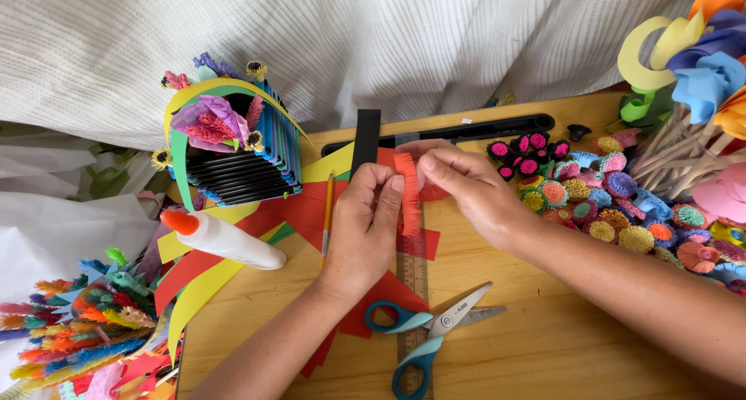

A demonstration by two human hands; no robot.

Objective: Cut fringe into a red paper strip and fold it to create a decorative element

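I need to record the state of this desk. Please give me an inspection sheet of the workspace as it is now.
Surface: wooden board, mostly covered with paper.
Job's things: red fringed strip held upright between both hands.
Clutter: scissors, ruler, glue bottle, pencil, red and yellow paper sheets, rolled paper flowers, paper basket.
Grippers: left hand and right hand both pinch the strip.
Cables: nothing seen.
Surroundings: white cloth behind; fringed paper pile at left; foam flowers at right.
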